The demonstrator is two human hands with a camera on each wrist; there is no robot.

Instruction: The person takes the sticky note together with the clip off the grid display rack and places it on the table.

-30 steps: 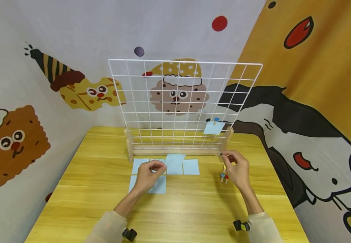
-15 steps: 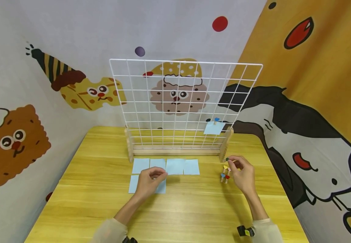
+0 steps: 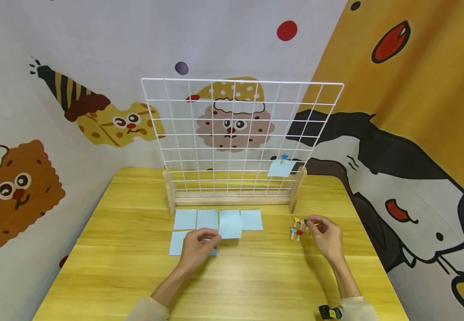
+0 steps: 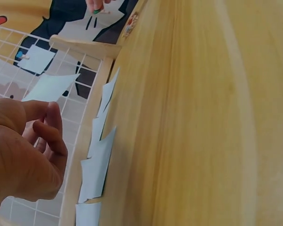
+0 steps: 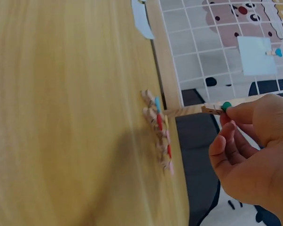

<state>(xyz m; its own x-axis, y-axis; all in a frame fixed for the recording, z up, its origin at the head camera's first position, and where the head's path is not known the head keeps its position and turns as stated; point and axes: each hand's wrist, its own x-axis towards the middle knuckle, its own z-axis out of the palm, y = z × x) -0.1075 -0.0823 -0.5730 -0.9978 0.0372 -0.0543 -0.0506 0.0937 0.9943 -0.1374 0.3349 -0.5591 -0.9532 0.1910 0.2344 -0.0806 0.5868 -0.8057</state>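
In the head view my left hand (image 3: 199, 250) pinches a light blue paper note (image 3: 230, 224) by its lower left corner. The left wrist view shows that same note (image 4: 52, 87) sticking out from between thumb and fingers. My right hand (image 3: 329, 238) pinches a small wooden clothespin (image 5: 213, 109) with a green top between thumb and index finger. Near the right hand, several small clothespins (image 3: 299, 233) with coloured heart tops lie on the table. Another blue note (image 3: 281, 168) hangs on the white wire grid (image 3: 236, 160), held by a blue-heart clothespin (image 3: 284, 157).
The grid stands in a wooden base (image 3: 232, 199) across the back of the wooden table (image 3: 256, 285). In front of it lie several blue notes (image 3: 185, 219) in rows, partly covered by the left hand. A printed curtain (image 3: 107, 35) hangs behind and along the sides.
My right hand has moved right and nearer to me with the green-topped clothespin, beside the clothespin group. My left hand has lowered slightly, its note shifting toward me.
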